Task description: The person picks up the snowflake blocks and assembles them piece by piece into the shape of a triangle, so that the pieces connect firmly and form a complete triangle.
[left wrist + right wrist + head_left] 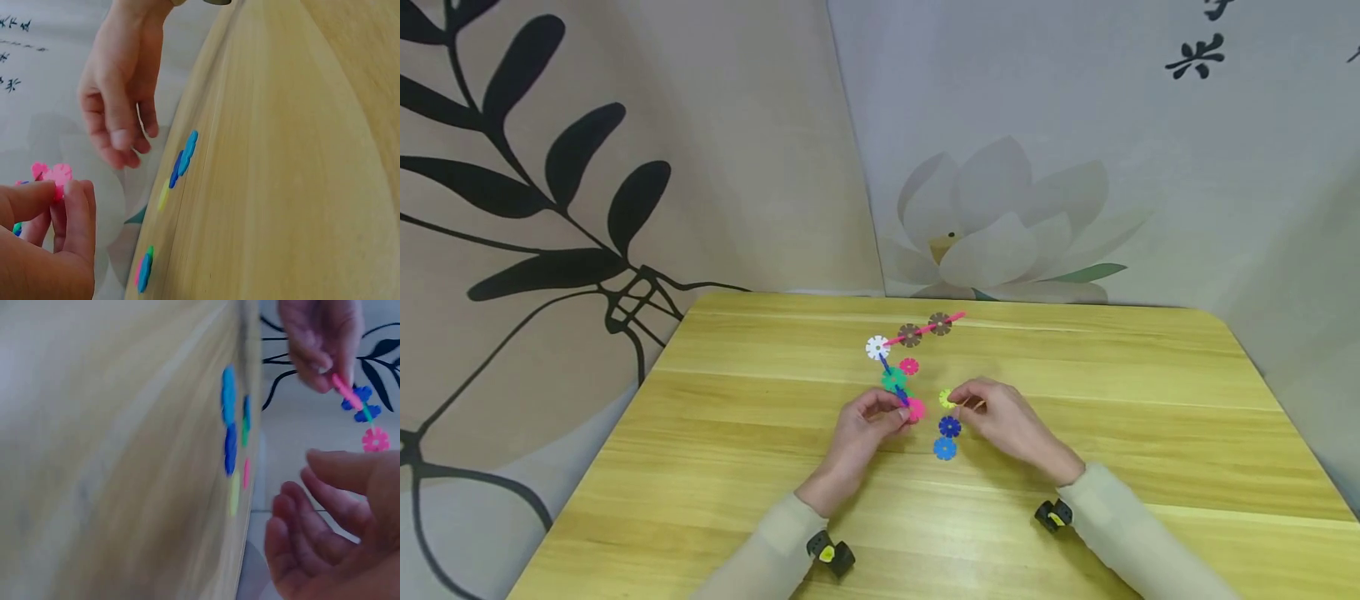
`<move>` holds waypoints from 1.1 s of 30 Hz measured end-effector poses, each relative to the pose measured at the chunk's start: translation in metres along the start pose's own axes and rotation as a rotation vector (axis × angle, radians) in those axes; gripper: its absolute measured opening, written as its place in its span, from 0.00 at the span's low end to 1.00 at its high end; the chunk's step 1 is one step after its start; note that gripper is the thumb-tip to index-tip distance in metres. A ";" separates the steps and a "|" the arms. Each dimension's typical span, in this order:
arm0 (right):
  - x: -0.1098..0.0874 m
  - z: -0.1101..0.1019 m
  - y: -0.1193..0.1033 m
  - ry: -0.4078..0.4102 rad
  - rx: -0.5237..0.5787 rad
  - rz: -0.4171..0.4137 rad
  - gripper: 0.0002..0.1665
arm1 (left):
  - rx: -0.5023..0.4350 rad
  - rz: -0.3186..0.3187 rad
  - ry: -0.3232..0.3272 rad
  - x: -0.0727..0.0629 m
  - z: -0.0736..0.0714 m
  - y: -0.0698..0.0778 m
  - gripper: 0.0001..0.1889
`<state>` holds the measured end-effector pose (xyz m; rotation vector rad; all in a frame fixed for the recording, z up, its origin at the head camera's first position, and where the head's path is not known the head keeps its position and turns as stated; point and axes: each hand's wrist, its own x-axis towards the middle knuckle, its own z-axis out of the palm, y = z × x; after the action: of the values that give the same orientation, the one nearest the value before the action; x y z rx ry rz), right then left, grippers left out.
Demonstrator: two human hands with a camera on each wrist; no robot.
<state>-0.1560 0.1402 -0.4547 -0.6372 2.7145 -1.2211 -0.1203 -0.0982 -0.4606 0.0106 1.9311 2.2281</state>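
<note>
My left hand (868, 423) pinches a pink flower-shaped snap disc (59, 177) between thumb and fingers. That disc is the near end of a chain of interlocked discs: blue, green, a white disc (877, 347), then brown discs (910, 335) with pink ones seen edge-on. In the left wrist view, the chain is held above the table. My right hand (1003, 421) hovers near a loose yellow disc (947, 398), its fingers loosely bent and apart from the thumb. Both wrist views show nothing in its grasp. Next to the yellow disc lie a dark blue disc (950, 427) and a light blue disc (945, 448).
A loose pink disc (909, 367) lies on the wooden table (1150, 400) beside the chain. Green and blue discs (145, 273) lie near it, partly hidden in the head view. A printed wall (760, 150) stands behind the table's far edge.
</note>
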 end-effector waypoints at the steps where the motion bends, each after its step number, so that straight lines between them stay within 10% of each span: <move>1: 0.001 0.000 0.001 -0.015 -0.051 -0.020 0.10 | -0.002 -0.001 0.004 0.000 -0.001 0.000 0.11; 9: 0.011 0.004 0.005 -0.194 -0.328 -0.264 0.17 | -0.015 -0.002 0.045 0.003 -0.010 -0.001 0.10; 14: 0.012 0.006 0.005 -0.235 -0.374 -0.265 0.14 | -0.012 -0.005 0.055 0.003 -0.013 0.000 0.11; 25: 0.004 0.004 0.005 -0.225 -0.174 -0.126 0.09 | -0.010 0.006 0.068 0.003 -0.009 -0.001 0.14; 33: -0.005 -0.005 -0.001 -0.050 0.006 -0.114 0.08 | -0.011 0.009 0.043 0.005 -0.003 0.001 0.14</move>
<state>-0.1527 0.1446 -0.4512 -0.8208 2.6656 -1.2201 -0.1261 -0.1006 -0.4604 -0.0296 1.9444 2.2625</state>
